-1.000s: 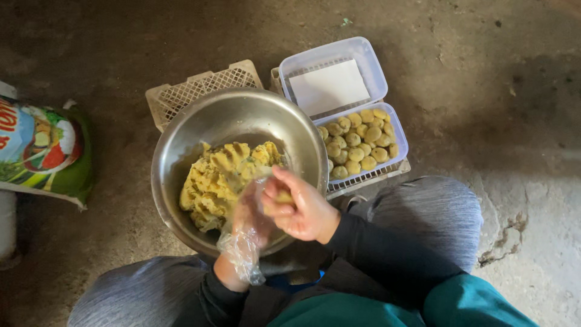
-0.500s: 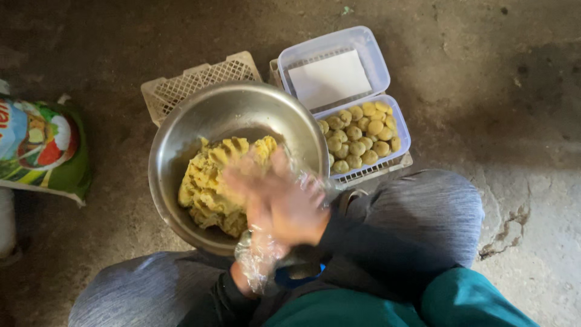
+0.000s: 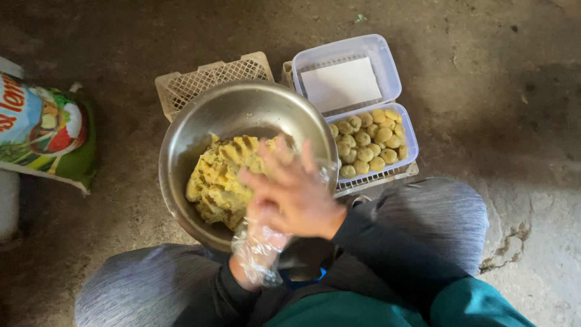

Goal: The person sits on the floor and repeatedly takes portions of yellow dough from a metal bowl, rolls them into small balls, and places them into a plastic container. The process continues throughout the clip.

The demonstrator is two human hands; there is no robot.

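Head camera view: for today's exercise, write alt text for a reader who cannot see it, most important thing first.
The right hand lies flat over the left hand, which wears a clear plastic glove, above a steel bowl of yellow dough. To the right, an open plastic container holds small dough balls; a printed bag lies left on the concrete floor.

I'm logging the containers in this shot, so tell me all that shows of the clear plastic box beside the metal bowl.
The clear plastic box is a hinged, rounded-corner tub lying open on a pale lattice crate, right of the metal bowl. Its lower half is packed with small round yellow dough balls. The lid is folded back flat, with a white sheet lying in it. The box's left edge sits close against the bowl's rim; neither hand touches it.
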